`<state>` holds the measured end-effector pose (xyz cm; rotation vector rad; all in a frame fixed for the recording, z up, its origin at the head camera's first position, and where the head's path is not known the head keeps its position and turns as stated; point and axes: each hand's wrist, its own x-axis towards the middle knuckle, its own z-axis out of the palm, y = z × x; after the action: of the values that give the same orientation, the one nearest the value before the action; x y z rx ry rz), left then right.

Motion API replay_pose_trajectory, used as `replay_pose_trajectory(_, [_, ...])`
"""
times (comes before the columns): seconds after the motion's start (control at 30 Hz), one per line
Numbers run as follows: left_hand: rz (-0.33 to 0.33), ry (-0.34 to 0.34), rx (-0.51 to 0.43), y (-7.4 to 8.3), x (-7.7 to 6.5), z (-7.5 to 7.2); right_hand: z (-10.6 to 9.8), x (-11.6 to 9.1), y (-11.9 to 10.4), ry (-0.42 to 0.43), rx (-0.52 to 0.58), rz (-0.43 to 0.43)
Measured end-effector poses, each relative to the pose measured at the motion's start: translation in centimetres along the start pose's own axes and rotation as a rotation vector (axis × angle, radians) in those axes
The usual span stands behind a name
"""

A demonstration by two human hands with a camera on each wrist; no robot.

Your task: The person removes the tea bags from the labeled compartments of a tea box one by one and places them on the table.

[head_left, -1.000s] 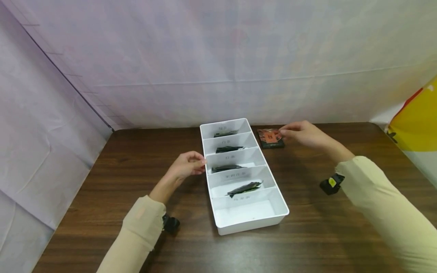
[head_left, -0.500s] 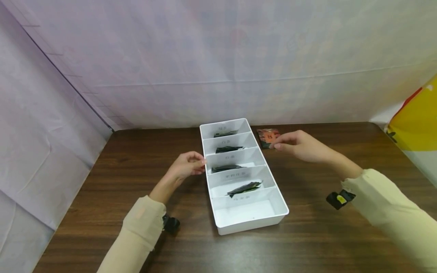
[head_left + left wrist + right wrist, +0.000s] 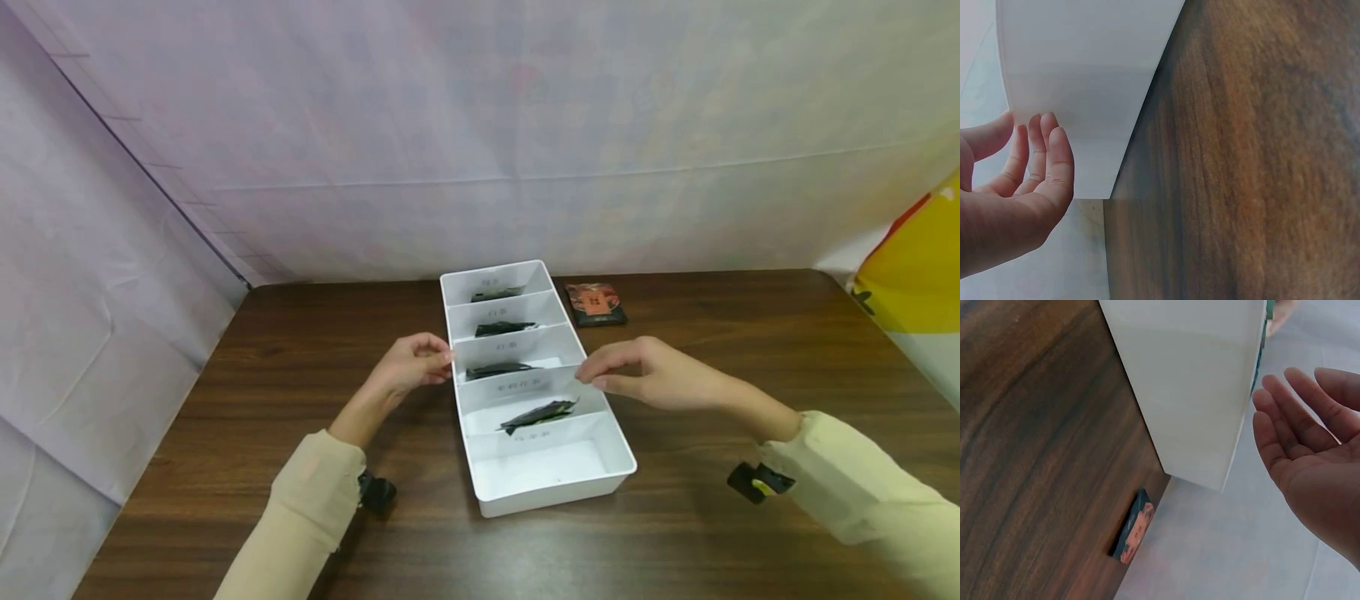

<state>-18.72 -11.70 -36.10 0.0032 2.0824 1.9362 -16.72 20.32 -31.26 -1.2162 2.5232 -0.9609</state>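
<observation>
A curtained-off spot where I worked, white sheets (image 3: 420,150) hung behind my wood-grain table (image 3: 525,558), room type unclear.

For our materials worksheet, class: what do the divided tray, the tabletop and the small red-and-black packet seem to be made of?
Tray: probably moulded plastic, smooth white; the rounded corners and thin walls suggest it.
Tabletop: wood or wood-look laminate, slightly glossy; brown grain shows and light reflects.
Packet: perhaps plastic film or card, with a printed face; too small to tell.
</observation>
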Motion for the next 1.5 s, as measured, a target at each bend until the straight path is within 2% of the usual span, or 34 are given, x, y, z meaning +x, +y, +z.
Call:
replay_pose_trajectory(0.2, [-0.009, 0.011, 0.005, -0.1, 0.0, 0.0, 0.8, -0.2, 0.0, -0.011, 0.02, -0.066])
replay_pose_trajectory(0.67, [-0.011, 0.006, -0.003, 0.0, 0.0, 0.0, 1.8, -0.2, -0.6, -0.05, 0.039, -0.047])
replay_pose_trajectory(1.03, [-0.014, 0.004, -0.002, 0.0, 0.0, 0.0, 2.2, -0.1, -0.8, -0.029, -0.001, -0.083])
replay_pose_trajectory(1.5, [-0.003, -0.009, -0.007, 0.0, 0.0, -0.1, 2.0, 0.0, -0.7, 0.016, -0.005, -0.079])
